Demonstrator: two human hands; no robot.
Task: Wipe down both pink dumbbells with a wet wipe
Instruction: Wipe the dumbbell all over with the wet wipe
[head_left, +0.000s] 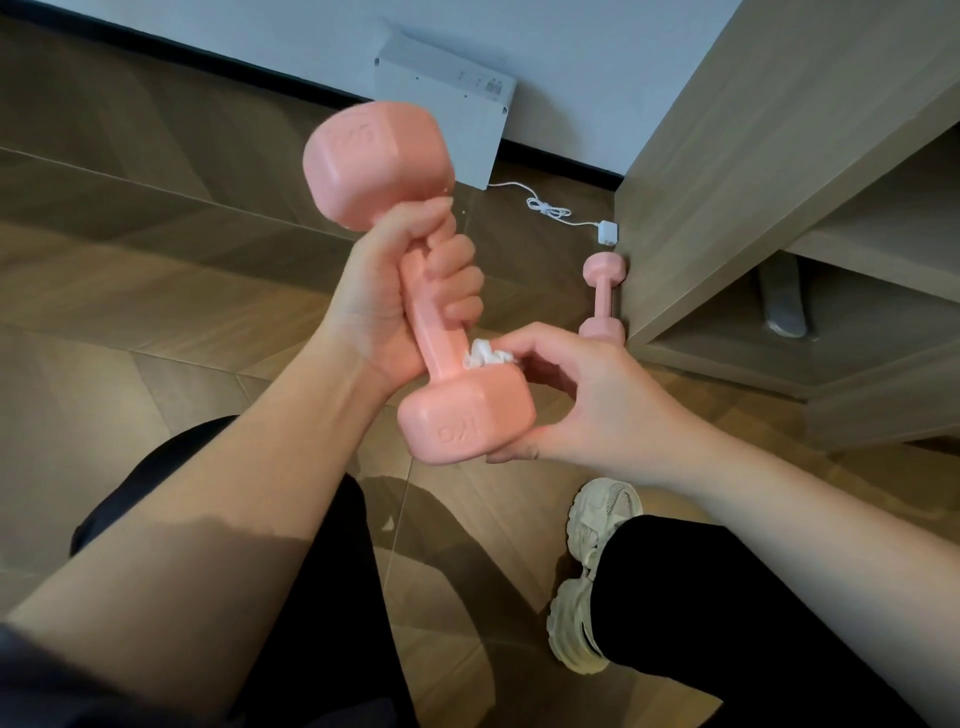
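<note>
Fingers and thumb of the left hand (384, 304) curl tight round the upper part of the handle of a pink dumbbell (440, 340). The hand holds it in the air, tilted, with one head up and away from the camera and the other head low and near. The near head shows raised lettering on its end face, too soft to read with any certainty.

The right hand (582, 400) is beside the near head. Its fingers are bent in and pinch a crumpled white wet wipe (485, 357), which is pressed against the spot where the handle meets that head. The thumb reaches under the same head and touches its lower edge.

The second pink dumbbell (602, 296) lies on the wooden floor (156, 291), well apart from the hands, and its side touches the side panel of a wooden desk (727, 182). Just beyond it a white adapter (608, 232) lies on the floor, and a white cable (548, 207) runs from it, looped partway, toward a flat white box (447, 114) that leans against the wall. A metal chair leg (782, 299) shows under the desk.

Below the arms are black trousers (727, 597), and a pale chunky shoe (592, 566) is planted on the floor.
</note>
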